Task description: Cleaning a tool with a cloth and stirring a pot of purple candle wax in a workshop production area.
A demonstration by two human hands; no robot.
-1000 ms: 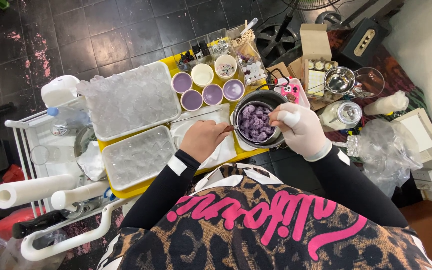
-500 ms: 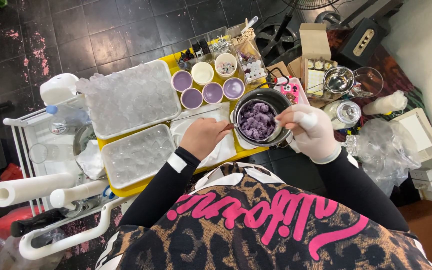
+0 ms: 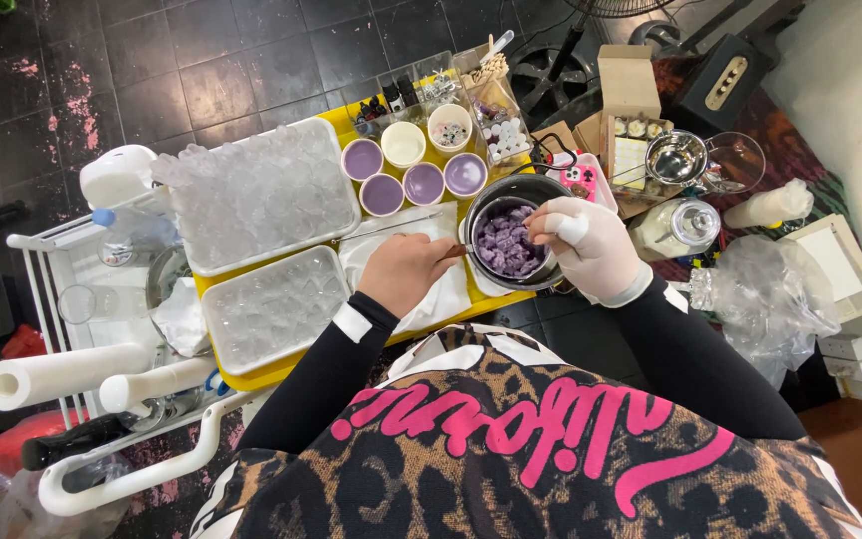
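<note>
Yellow tray (image 3: 281,367) carried the whole spread on the cart: two clear lidded boxes of ice (image 3: 251,195) lay side by side along its left half, and a white cloth (image 3: 431,294) covered the near right part. On the tray's right end sat a round metal bowl (image 3: 551,190), upright and open to the camera, filled with lumpy violet chunks (image 3: 506,245) piled loosely against its dark inner wall. A thin utensil handle ran roughly level from the bowl's left rim toward the left hand (image 3: 403,271), which was curled narrowly round its end, just left of the bowl. The right hand (image 3: 591,245), in a white glove, rested on the bowl's right rim, fingers pinched together over the chunks; what they pinched I could not tell. Four small purple-lined cups (image 3: 421,182) stood just behind the bowl.
</note>
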